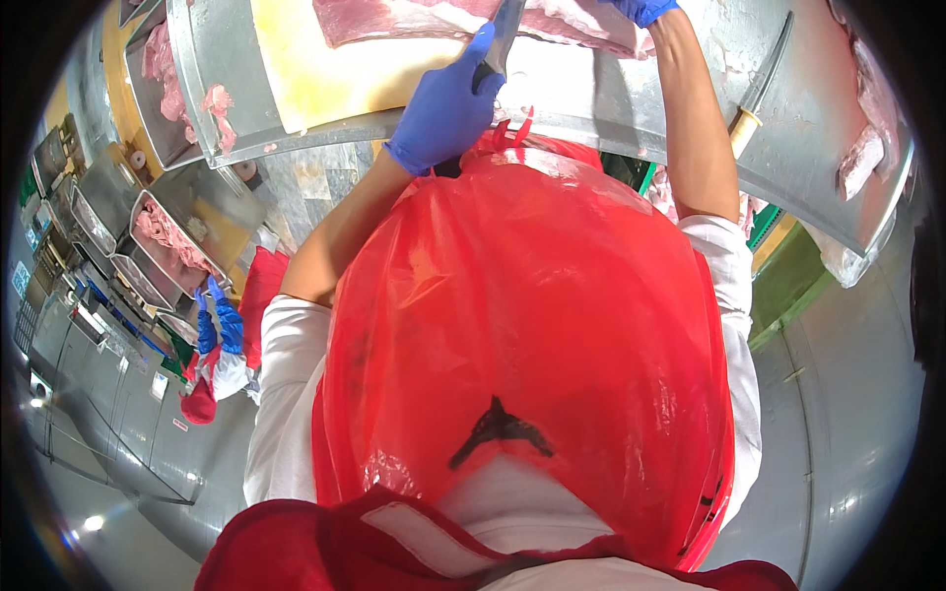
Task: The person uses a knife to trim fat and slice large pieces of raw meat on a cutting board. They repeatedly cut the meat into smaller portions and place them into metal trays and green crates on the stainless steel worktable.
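Observation:
In a blue glove, my left hand [449, 106] is closed round a knife [507, 34], its index finger stretched along the blade. The blade points away from me, up against a long slab of pink raw meat [394, 22] with a pale layer along its near edge. That slab lies across a yellow-white cutting board [325, 94] and runs past the upper edge. My right hand [645, 8], also blue-gloved, is by the slab's right end; the picture's upper edge cuts off most of it and its fingers are hidden.
The metal table [611, 123] curves before me. A second knife with a cream handle [746, 128] lies at the right, near more meat [865, 158]. Small scraps [219, 113] and a meat-filled metal tray [163, 89] are at the left. Farther left, a co-worker [222, 345] reaches toward another tray [177, 251].

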Demonstrator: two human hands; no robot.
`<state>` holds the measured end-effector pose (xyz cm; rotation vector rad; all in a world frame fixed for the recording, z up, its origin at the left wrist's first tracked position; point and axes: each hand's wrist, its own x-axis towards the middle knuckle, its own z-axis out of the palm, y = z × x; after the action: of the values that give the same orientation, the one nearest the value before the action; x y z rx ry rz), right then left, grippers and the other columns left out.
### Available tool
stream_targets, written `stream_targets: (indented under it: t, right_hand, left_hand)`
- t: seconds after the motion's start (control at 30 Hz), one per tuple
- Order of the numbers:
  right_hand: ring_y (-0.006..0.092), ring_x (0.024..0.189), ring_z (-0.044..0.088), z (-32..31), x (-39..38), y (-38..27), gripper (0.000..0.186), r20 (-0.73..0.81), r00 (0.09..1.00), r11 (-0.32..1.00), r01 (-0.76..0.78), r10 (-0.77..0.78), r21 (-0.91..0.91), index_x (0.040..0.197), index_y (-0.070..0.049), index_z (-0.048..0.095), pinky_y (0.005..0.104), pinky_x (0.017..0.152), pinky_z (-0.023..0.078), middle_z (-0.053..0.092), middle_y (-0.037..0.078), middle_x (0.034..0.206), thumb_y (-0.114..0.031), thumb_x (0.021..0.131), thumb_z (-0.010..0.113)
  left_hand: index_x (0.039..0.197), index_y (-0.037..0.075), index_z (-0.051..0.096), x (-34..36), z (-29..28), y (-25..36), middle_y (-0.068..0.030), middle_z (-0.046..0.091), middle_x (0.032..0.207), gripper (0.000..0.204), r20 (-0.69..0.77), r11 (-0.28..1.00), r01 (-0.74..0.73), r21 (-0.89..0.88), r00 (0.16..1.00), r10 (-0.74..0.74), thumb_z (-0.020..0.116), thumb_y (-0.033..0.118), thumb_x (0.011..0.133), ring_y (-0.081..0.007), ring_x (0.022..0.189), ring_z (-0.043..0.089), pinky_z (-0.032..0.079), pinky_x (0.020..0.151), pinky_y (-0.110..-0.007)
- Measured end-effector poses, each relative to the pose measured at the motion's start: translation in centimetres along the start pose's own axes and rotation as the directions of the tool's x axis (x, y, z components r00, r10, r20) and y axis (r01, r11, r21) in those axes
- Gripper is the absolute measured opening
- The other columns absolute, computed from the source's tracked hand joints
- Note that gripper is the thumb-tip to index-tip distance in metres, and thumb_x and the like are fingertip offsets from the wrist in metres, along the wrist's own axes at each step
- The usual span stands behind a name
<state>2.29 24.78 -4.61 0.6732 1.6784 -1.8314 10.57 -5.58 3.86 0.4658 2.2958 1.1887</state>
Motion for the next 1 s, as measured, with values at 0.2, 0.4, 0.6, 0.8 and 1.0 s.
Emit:
stream_targets:
  t: [0.2, 0.4, 0.6, 0.8, 1.0]
  right_hand:
    - [0.0094, 0.057, 0.052, -1.6, -1.3, -1.6, 0.021, -0.082, 0.996, 0.999, -0.024, 0.022, -0.021, 0.084, -0.014, 0.07, 0.026, 0.052, 0.041, 0.057, -0.003, 0.068, -0.034, 0.093, 0.071]
    - [0.0099, 0.057, 0.052, -2.4, -3.6, -2.4, 0.019, -0.058, 0.997, 0.998, 0.041, -0.044, -0.057, 0.086, -0.014, 0.071, 0.0252, 0.053, 0.042, 0.057, -0.004, 0.069, -0.032, 0.093, 0.072]
    - [0.0074, 0.057, 0.05, -3.3, -4.6, -2.7, 0.017, -0.002, 0.999, 0.999, 0.034, -0.034, 0.003, 0.085, -0.015, 0.072, 0.023, 0.053, 0.04, 0.057, -0.005, 0.071, -0.03, 0.094, 0.071]
    - [0.0061, 0.055, 0.047, -3.2, -4.7, -4.3, 0.015, 0.047, 0.997, 0.997, 0.067, -0.069, 0.03, 0.084, -0.016, 0.071, 0.0226, 0.051, 0.037, 0.055, -0.006, 0.069, -0.029, 0.094, 0.071]
    - [0.0053, 0.054, 0.045, -2.9, -5.7, -5.2, 0.02, 0.075, 0.993, 0.995, 0.095, -0.096, 0.009, 0.078, -0.017, 0.067, 0.0211, 0.048, 0.035, 0.052, -0.008, 0.067, -0.028, 0.095, 0.069]
  left_hand:
    - [0.152, 0.014, 0.046, 2.9, 1.4, 1.0, -0.021, 0.071, 0.098, 0.058, 0.123, 0.991, 0.135, 0.012, 0.983, -0.135, 0.062, 0.022, 0.097, -0.0353, 0.088, 0.072, 0.055, 0.082, -0.041]
    - [0.151, 0.012, 0.046, 4.0, 2.6, 0.4, -0.0215, 0.071, 0.099, 0.058, 0.096, 0.997, 0.052, 0.06, 0.994, -0.057, 0.063, 0.024, 0.097, -0.0343, 0.093, 0.071, 0.055, 0.083, -0.041]
    - [0.155, 0.013, 0.042, 1.7, 2.5, 3.7, -0.0113, 0.065, 0.078, 0.059, 0.17, 0.971, 0.24, -0.011, 0.957, -0.235, 0.059, 0.024, 0.099, -0.0186, 0.062, 0.063, 0.054, 0.06, -0.036]
    - [0.157, 0.015, 0.04, 3.4, 3.6, 5.5, -0.0037, 0.058, 0.07, 0.063, 0.228, 0.849, 0.429, -0.309, 0.9, -0.371, 0.062, 0.021, 0.099, -0.0102, 0.051, 0.053, 0.049, 0.05, -0.027]
    - [0.157, 0.015, 0.041, 3.3, 4.6, 4.0, -0.0085, 0.066, 0.077, 0.061, 0.187, 0.962, 0.254, -0.099, 0.954, -0.233, 0.059, 0.022, 0.099, -0.0163, 0.061, 0.062, 0.052, 0.056, -0.032]
